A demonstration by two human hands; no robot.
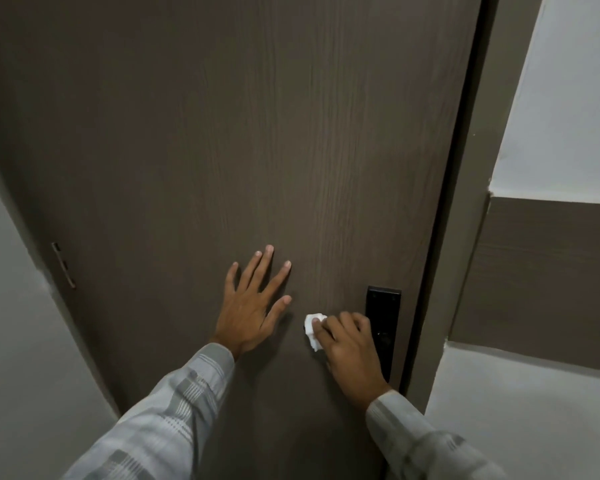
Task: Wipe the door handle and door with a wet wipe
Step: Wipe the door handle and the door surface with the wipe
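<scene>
A dark brown wood-grain door [222, 133] fills most of the view. Its black handle plate [383, 306] sits near the right edge; the lever itself is hidden under my right hand. My right hand [350, 351] is closed around the lever with a crumpled white wet wipe [313, 330] sticking out at the left of its fingers. My left hand [253, 303] lies flat on the door with fingers spread, just left of the wipe, holding nothing.
The brown door frame [465, 237] runs down the right side, beside a white and brown wall [551, 254]. A metal hinge [63, 265] shows at the door's left edge, next to a grey wall [11, 306].
</scene>
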